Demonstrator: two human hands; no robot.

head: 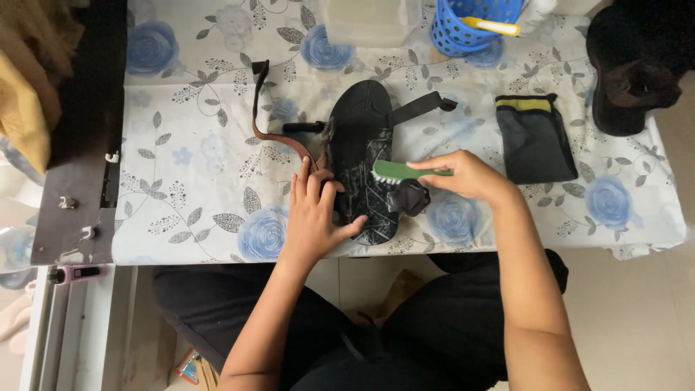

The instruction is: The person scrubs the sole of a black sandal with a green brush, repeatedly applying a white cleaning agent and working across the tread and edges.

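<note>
A black sandal [363, 137] lies sole-up on the flowered tablecloth [203, 166], its straps spread out to both sides. My left hand [315, 213] presses flat on the sandal's near left edge, fingers apart. My right hand [467, 174] grips the handle of a green scrubbing brush [398, 172], whose white bristles rest on the sandal's lower part.
A dark folded cloth pouch [536, 137] lies right of the sandal. A second black sandal [626, 72] sits at the far right. A blue basket [470, 25] and a clear plastic container [369, 20] stand at the back. A dark shelf [83, 130] borders the left.
</note>
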